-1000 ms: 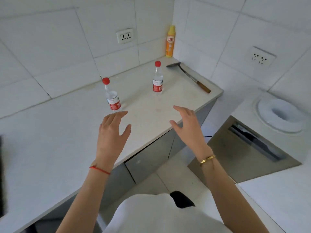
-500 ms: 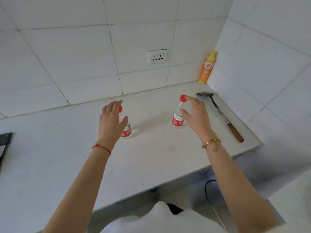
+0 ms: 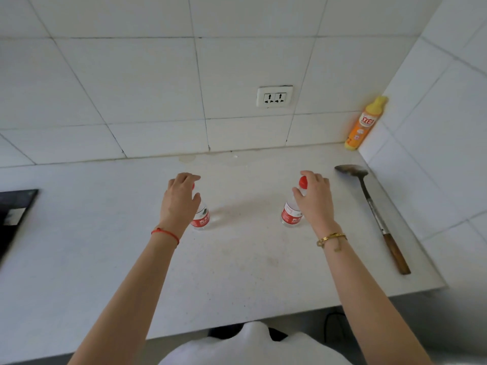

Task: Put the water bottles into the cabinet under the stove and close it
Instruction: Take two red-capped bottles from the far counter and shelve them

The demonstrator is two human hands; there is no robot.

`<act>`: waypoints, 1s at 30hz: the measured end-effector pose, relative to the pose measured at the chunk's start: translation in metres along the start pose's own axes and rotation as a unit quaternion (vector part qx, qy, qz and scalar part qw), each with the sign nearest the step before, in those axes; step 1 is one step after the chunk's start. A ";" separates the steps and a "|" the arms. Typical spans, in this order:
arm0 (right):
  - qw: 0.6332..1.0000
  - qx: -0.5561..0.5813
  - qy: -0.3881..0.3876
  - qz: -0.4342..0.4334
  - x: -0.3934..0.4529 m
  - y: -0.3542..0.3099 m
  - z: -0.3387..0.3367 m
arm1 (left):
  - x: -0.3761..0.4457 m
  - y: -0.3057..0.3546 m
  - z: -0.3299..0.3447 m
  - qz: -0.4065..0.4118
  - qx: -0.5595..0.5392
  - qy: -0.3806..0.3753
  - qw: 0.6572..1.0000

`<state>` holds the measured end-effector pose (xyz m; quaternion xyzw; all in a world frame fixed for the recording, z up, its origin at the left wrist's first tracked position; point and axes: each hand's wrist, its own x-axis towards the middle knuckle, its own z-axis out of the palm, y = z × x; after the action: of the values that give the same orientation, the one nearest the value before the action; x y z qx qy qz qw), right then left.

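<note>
Two clear water bottles with red caps and red labels stand upright on the white countertop (image 3: 250, 259). My left hand (image 3: 180, 202) curls over the top of the left bottle (image 3: 201, 219), hiding most of its cap, with the thumb against its near side. My right hand (image 3: 316, 204) wraps around the neck of the right bottle (image 3: 291, 217), thumb in front and fingers behind, just below the red cap. Both bottles still rest on the counter. The cabinet under the stove is out of view.
A metal spatula with a wooden handle (image 3: 374, 212) lies to the right of the right bottle. A yellow-orange bottle (image 3: 365, 125) stands in the back right corner. A black cooktop (image 3: 13, 214) shows at the left edge. A wall socket (image 3: 274, 97) sits above the counter.
Both hands reached forward from the counter's front edge to the bottles and now curl around their tops. My view swung left and up to face the wall.
</note>
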<state>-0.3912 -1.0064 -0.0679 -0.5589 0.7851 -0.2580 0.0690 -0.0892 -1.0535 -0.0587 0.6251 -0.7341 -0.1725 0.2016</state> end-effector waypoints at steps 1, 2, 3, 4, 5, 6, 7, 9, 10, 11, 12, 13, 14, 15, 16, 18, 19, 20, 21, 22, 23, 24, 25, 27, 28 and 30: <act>1.000 0.002 0.004 0.001 -0.001 0.000 0.001 | 0.000 -0.001 0.000 0.001 -0.004 0.001 1.000; 1.000 0.002 0.008 0.000 -0.003 0.001 0.002 | 0.001 -0.001 0.000 0.001 -0.006 0.003 1.000; 1.000 0.001 0.011 -0.001 -0.003 0.000 0.003 | 0.002 -0.002 0.001 0.002 -0.004 0.005 1.000; 1.000 0.001 0.012 0.000 -0.002 0.000 0.003 | 0.003 -0.003 0.001 0.002 0.000 0.006 1.000; 1.000 0.003 0.012 0.004 -0.002 0.000 0.003 | 0.003 -0.003 0.001 0.004 0.003 0.007 1.000; 1.000 0.005 0.012 0.005 -0.002 0.000 0.003 | 0.003 -0.004 0.001 0.005 0.005 0.008 1.000; 1.000 0.007 0.013 0.004 -0.002 0.000 0.003 | 0.003 -0.004 0.001 0.006 0.005 0.010 1.000; 1.000 0.011 0.014 0.005 -0.003 0.000 0.002 | 0.003 -0.005 0.002 0.005 0.008 0.016 1.000; 1.000 0.013 0.015 0.007 -0.003 0.000 0.003 | 0.003 -0.005 0.002 0.006 0.013 0.020 1.000; 1.000 0.013 0.016 0.007 -0.003 -0.001 0.003 | 0.003 -0.006 0.002 0.009 0.018 0.023 1.000; 1.000 0.012 0.017 0.008 -0.003 -0.001 0.003 | 0.002 -0.006 0.002 0.012 0.022 0.025 0.999; 1.000 0.011 0.017 0.010 -0.004 -0.002 0.003 | 0.002 -0.005 0.002 0.013 0.026 0.027 0.999; 1.000 0.011 0.017 0.012 -0.004 -0.002 0.003 | 0.001 -0.005 0.002 0.015 0.030 0.028 0.999; 1.000 0.012 0.016 0.014 -0.004 -0.002 0.003 | 0.001 -0.005 0.002 0.017 0.032 0.030 0.999; 1.000 0.012 0.015 0.016 -0.005 -0.003 0.003 | 0.000 -0.004 0.001 0.018 0.034 0.033 0.999; 1.000 0.017 0.016 0.021 -0.007 -0.004 0.003 | -0.003 -0.003 0.000 0.019 0.038 0.038 0.998; 0.999 0.021 0.017 0.021 -0.007 -0.004 0.003 | -0.004 -0.002 0.000 0.019 0.040 0.040 0.998; 0.999 0.023 0.017 0.020 -0.008 -0.005 0.002 | -0.004 -0.001 -0.001 0.018 0.041 0.041 0.998; 0.999 0.025 0.017 0.019 -0.008 -0.005 0.002 | -0.005 0.000 -0.001 0.017 0.042 0.041 0.998; 0.999 0.027 0.015 0.016 -0.009 -0.005 0.002 | -0.006 0.001 -0.002 0.017 0.043 0.041 0.998; 0.999 0.029 0.014 0.012 -0.011 -0.006 0.001 | -0.006 0.001 -0.002 0.016 0.045 0.042 0.998; 0.999 0.033 0.012 0.007 -0.012 -0.006 0.001 | -0.007 0.002 -0.003 0.016 0.046 0.042 0.998; 0.999 0.040 0.011 0.003 -0.014 -0.007 0.001 | -0.009 0.002 -0.003 0.014 0.045 0.041 0.998; 0.999 0.051 0.007 -0.006 -0.019 -0.009 0.001 | -0.012 0.002 -0.004 0.010 0.041 0.040 0.998; 0.999 0.053 0.003 -0.010 -0.022 -0.011 0.002 | -0.015 0.001 -0.005 0.009 0.039 0.038 0.998; 0.998 0.058 -0.006 -0.015 -0.028 -0.014 0.002 | -0.021 -0.002 -0.007 0.006 0.034 0.035 0.999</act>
<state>-0.3684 -0.9844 -0.0675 -0.5669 0.7602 -0.3006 0.1016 -0.0813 -1.0335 -0.0551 0.6328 -0.7359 -0.1240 0.2065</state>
